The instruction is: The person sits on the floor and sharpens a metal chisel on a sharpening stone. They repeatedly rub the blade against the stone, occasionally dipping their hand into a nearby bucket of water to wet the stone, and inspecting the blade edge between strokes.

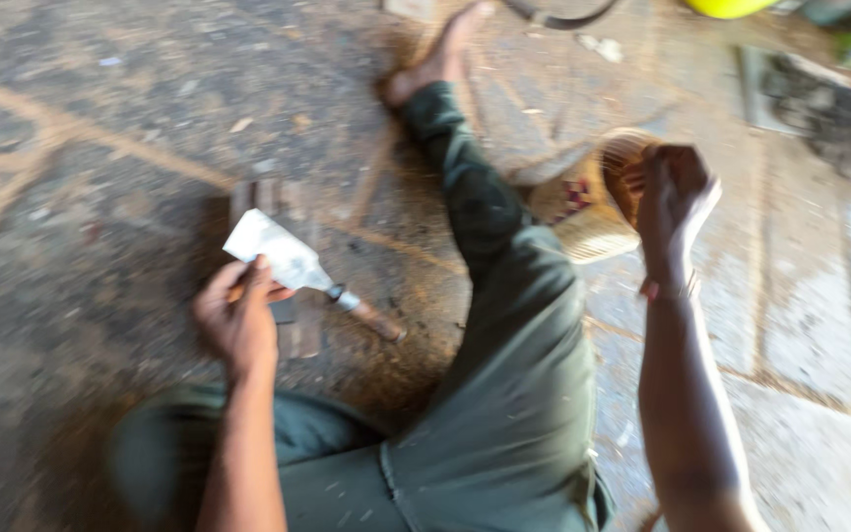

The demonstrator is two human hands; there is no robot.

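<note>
Seated on a dusty stone floor (100, 148), a person is seen from above with two things kept in hand at once. The left hand (238, 320) is closed around the flat pale blade of a knife (293, 266), pinched near its back edge, so that the metal collar and the brown wooden handle (371, 317) stick out beyond the fingers, to the right of the grip and away from the body. Held by the blade like this, the sharp tool is kept low, just above a dark wooden block (278, 212) that lies under and behind the grip.

The right hand (672, 197) is raised and curled over the rim of a small woven basket (603, 202), the fingers hooked on its edge; the basket hangs to the left of that grip, tipped so that its open mouth is turned toward the hand. How tightly it is gripped cannot be told through the motion blur.

Between the two grips a leg in green trousers (504, 325) is stretched out, the bare foot (440, 54) resting far ahead. Scattered shavings are spread over the floor around the block.
</note>
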